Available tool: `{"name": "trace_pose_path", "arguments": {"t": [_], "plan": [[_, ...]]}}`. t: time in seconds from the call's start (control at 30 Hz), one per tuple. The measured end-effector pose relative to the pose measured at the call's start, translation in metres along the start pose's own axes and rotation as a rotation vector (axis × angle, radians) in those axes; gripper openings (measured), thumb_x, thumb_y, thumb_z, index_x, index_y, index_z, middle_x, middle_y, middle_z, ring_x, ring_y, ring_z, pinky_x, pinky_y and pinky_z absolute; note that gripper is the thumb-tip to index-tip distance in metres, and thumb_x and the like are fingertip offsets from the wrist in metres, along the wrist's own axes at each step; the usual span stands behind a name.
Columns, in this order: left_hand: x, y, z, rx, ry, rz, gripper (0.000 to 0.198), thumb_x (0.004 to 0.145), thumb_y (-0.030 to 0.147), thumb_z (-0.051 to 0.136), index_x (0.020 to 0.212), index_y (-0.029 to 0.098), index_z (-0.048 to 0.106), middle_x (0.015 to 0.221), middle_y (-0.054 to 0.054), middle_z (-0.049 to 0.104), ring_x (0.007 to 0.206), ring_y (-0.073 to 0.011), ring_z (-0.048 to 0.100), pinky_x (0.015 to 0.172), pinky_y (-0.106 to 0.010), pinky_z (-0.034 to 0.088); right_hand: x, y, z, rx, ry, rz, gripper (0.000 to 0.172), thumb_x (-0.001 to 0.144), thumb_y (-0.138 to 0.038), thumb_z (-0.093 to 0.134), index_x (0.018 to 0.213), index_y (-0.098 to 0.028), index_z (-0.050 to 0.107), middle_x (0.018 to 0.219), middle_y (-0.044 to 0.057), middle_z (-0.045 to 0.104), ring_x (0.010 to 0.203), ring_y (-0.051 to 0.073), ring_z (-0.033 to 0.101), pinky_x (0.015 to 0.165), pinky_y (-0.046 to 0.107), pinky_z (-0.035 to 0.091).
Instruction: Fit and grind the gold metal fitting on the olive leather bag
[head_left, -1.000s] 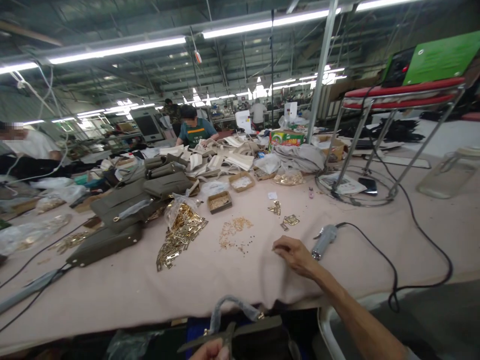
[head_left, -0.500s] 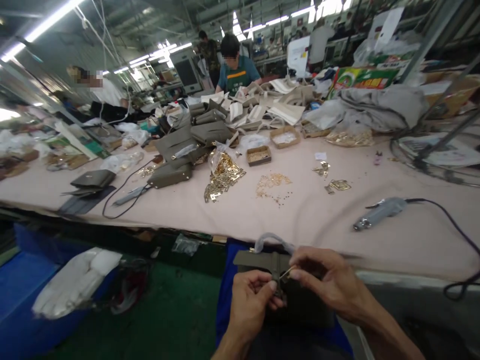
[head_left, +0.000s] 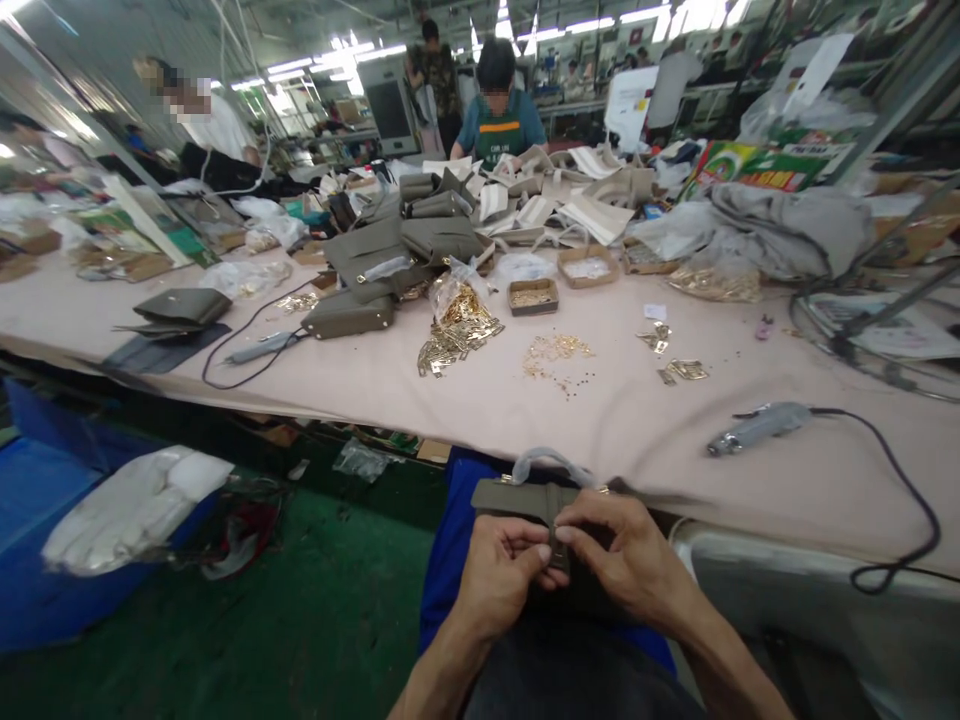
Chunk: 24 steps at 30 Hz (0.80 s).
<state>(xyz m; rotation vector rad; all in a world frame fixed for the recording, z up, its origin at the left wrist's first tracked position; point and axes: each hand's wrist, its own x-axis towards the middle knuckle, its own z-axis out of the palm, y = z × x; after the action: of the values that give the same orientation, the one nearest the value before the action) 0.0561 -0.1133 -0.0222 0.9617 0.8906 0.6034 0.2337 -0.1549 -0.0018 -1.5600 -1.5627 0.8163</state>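
Note:
A dark olive-grey handbag rests on my lap at the table's front edge, its carry handle wrapped in clear plastic. My left hand pinches the bag's narrow front strap near its lower end. Against the same strap, a little higher, the thumb and index finger of my right hand are pressed together. The thin gold-coloured metal piece seen in those fingers earlier is now hidden by them.
On the pink-covered table lie a pile of gold metal plates, scattered small gold parts and a corded electric screwdriver. Several finished-looking bags lie behind. A co-worker stands across the table.
My right hand has moved left and in to the strap, bringing the thin gold-coloured piece against it. My left hand keeps its pinch. The camera view has shifted slightly.

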Motion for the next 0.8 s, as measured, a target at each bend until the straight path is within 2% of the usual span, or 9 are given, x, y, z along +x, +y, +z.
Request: {"name": "trace_pose_path", "arguments": {"t": [0.3,0.4,0.47,0.6,0.73,0.8], "plan": [[-0.007,0.0,-0.005,-0.07,-0.044,-0.032,0.03,0.075,0.031,0.078,0.087,0.003,0.079,0.07,-0.015,0.076,0.059,-0.0211,0.075,0.055,-0.023,0.057,-0.004,-0.006,0.014,-0.06,0.034,0.026,0.018,0.09,-0.029,0.066,0.077,-0.022,0.075,0.071,0.002,0.066,0.065,0.018,0.059,0.059,0.029,0.041],[-0.009,-0.005,-0.003,-0.119,0.019,-0.025,0.032,0.07,0.031,0.084,0.083,0.003,0.077,0.066,-0.014,0.075,0.054,-0.0201,0.072,0.052,-0.023,0.056,-0.008,-0.011,0.019,-0.082,0.045,0.106,0.017,0.09,-0.029,0.065,0.078,-0.023,0.076,0.072,0.002,0.068,0.066,0.018,0.062,0.061,0.029,0.044],[-0.009,-0.008,-0.001,-0.135,0.082,-0.02,0.033,0.067,0.031,0.086,0.08,0.004,0.075,0.061,-0.013,0.074,0.051,-0.0188,0.07,0.05,-0.023,0.054,-0.013,-0.013,0.026,-0.104,0.085,0.164,0.017,0.09,-0.032,0.064,0.088,-0.022,0.078,0.077,0.003,0.071,0.068,0.019,0.065,0.064,0.03,0.046],[-0.01,-0.013,0.002,-0.097,0.111,-0.063,0.037,0.067,0.038,0.085,0.077,0.005,0.073,0.055,-0.011,0.071,0.045,-0.0167,0.065,0.047,-0.023,0.052,-0.027,-0.003,0.047,-0.054,0.209,0.231,0.028,0.092,-0.042,0.06,0.099,-0.02,0.077,0.088,0.007,0.074,0.076,0.023,0.069,0.07,0.033,0.054],[-0.006,-0.023,0.0,-0.037,0.13,-0.12,0.042,0.067,0.049,0.082,0.066,0.009,0.071,0.057,-0.011,0.07,0.042,-0.0145,0.062,0.037,-0.019,0.036,-0.041,0.019,0.064,0.189,0.234,0.364,0.042,0.086,-0.06,0.065,0.097,-0.02,0.071,0.081,0.009,0.073,0.071,0.024,0.071,0.063,0.033,0.06],[-0.004,-0.028,-0.002,-0.074,0.146,-0.191,0.048,0.061,0.058,0.084,0.062,0.012,0.07,0.055,-0.009,0.067,0.042,-0.0142,0.06,0.034,-0.019,0.033,-0.044,0.024,0.07,0.238,0.245,0.378,0.051,0.08,-0.073,0.064,0.093,-0.024,0.068,0.075,0.009,0.072,0.065,0.026,0.071,0.06,0.035,0.062]]}}
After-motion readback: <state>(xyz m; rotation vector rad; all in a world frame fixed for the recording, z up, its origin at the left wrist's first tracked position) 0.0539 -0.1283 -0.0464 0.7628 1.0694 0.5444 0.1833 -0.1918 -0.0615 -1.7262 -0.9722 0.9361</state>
